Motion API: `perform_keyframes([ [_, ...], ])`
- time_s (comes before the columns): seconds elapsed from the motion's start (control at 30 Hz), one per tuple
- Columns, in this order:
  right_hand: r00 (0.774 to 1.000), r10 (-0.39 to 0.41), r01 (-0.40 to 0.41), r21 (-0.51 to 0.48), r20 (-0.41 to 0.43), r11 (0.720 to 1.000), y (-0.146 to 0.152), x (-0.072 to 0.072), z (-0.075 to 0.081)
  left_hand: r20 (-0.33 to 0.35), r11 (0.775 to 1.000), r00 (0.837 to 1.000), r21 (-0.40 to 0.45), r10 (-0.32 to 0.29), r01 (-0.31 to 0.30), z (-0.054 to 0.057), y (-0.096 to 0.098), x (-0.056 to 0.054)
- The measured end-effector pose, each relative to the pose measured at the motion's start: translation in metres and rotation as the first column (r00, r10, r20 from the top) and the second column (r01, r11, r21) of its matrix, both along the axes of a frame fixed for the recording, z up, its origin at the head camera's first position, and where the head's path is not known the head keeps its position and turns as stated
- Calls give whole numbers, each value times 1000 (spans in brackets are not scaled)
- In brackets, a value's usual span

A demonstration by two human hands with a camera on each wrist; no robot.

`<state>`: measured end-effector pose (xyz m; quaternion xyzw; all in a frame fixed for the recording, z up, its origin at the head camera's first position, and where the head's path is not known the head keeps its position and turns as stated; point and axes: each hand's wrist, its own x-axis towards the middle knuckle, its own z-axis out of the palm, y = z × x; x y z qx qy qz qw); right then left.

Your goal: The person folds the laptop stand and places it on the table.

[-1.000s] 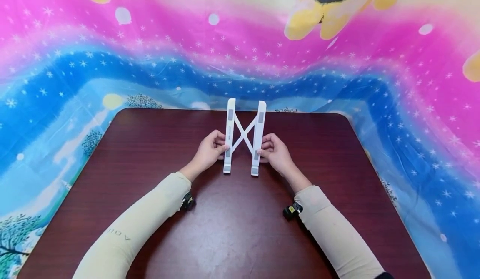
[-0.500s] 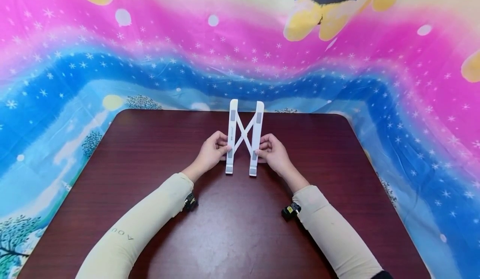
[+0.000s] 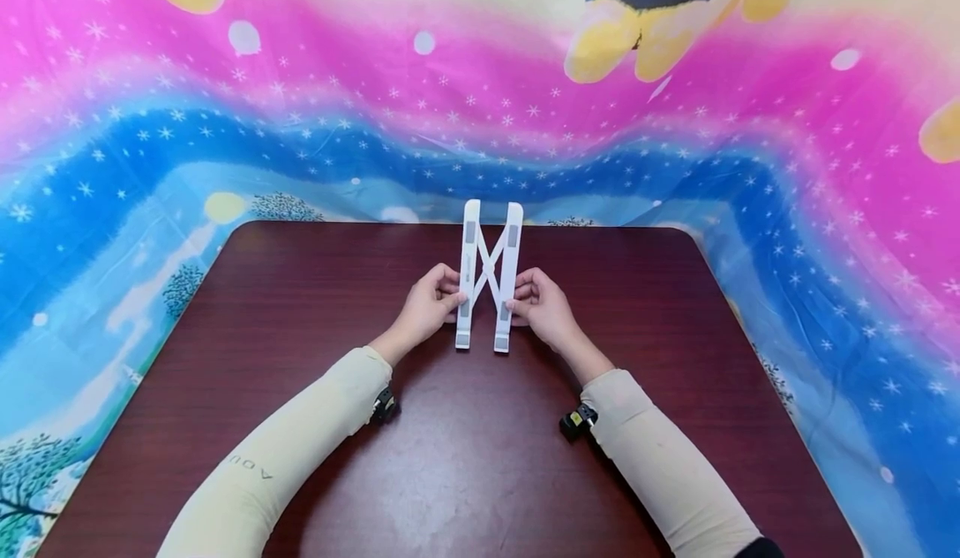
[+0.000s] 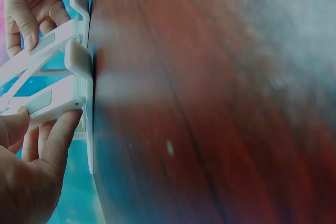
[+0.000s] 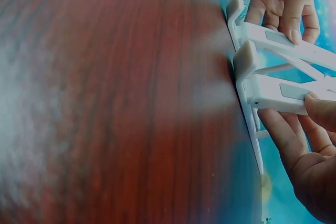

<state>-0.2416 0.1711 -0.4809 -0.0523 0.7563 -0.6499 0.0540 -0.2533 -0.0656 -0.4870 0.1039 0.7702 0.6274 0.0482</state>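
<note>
A white folding laptop stand with grey pads stands on the table, its two long arms joined by crossed bars. My left hand pinches the left arm of the stand between thumb and fingers, low on its side. On the other side, my right hand pinches the right arm at about the same height. The left wrist view shows the thumb of the left hand beside a grey pad, with fingers under the arm. In the right wrist view, the right hand grips its arm likewise.
The dark reddish-brown wooden table has rounded far corners. Behind and beside it hangs a colourful printed cloth in pink and blue. A small black camera sits at the left wrist and another black camera at the right.
The two arms of the laptop stand have come closer together, and the crossed bars have narrowed. My left hand has moved right and my right hand slightly left, both keeping their hold.
</note>
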Motion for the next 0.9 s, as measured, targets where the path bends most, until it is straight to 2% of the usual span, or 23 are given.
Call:
perform_keyframes([
  [0.9, 1000, -23, 23, 14, -12, 1000, -12, 0, -2, -24, 1000, 1000, -9, -19, 19, -2, 15, 1],
])
